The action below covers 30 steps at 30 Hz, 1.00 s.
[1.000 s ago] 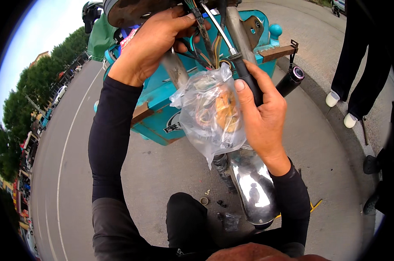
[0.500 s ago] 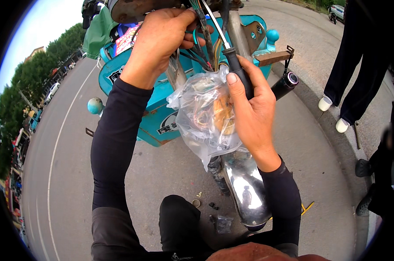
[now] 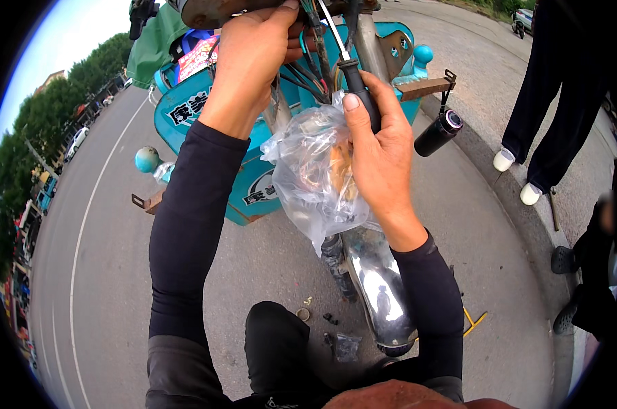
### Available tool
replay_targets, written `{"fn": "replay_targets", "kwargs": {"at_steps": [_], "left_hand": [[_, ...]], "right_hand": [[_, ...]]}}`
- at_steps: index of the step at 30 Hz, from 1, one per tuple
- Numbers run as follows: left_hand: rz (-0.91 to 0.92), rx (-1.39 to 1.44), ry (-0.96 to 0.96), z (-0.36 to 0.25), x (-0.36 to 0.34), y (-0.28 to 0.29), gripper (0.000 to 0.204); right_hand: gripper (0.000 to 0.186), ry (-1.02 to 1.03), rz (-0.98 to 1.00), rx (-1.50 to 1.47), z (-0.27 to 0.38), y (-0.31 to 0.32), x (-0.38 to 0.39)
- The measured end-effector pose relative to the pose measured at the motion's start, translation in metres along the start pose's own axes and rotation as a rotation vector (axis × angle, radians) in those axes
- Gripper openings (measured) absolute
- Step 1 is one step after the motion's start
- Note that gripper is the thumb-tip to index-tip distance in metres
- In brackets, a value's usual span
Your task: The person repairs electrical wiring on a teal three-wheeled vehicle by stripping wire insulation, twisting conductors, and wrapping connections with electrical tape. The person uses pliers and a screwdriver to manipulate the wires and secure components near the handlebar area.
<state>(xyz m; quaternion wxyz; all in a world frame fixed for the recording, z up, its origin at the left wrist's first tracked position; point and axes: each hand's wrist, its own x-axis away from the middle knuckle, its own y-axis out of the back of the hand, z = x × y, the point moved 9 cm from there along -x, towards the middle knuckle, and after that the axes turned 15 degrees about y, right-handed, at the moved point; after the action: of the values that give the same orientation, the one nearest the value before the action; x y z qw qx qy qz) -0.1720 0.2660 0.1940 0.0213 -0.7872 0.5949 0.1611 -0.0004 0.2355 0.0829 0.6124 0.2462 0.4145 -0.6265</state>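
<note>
Screwdriver (image 3: 349,65) work is going on at the top of the view: the right hand (image 3: 383,153) is wrapping its fingers tight around the black handle, thumb pressing along the grip. The tool's long axis is running steeply up and slightly to the left, its thin metal shaft pointing up into the bundle of cables (image 3: 308,68) under the vehicle's front. The same hand is also pinning a crumpled clear plastic bag (image 3: 312,180) against its palm; the bag is hanging down beside the wrist. The left hand (image 3: 254,58) is reaching up just beside the shaft, its fingers curling closed into the cables, though exactly which strand they are pinching cannot be made out. Below the hands a chrome mudguard (image 3: 380,293) is showing, with a turquoise cart body (image 3: 199,109) behind. Another person's dark trouser legs (image 3: 554,102) are standing well apart on the right, on the pavement (image 3: 479,245).
</note>
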Motion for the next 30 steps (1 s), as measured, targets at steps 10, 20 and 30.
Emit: {"fn": "replay_targets", "kwargs": {"at_steps": [10,20,30], "left_hand": [[0.265,-0.057,-0.35,-0.01,0.038,-0.022,0.045],[0.482,-0.075,-0.265,-0.009,0.033,-0.03,0.059],[0.518,-0.176,-0.248,-0.017,0.033,-0.057,0.064]], "right_hand": [[0.032,0.002,-0.038,0.007,-0.008,-0.007,0.003],[0.033,0.154,-0.014,0.26,-0.015,-0.007,-0.004],[0.038,0.353,-0.017,0.362,-0.01,0.009,-0.015]]}}
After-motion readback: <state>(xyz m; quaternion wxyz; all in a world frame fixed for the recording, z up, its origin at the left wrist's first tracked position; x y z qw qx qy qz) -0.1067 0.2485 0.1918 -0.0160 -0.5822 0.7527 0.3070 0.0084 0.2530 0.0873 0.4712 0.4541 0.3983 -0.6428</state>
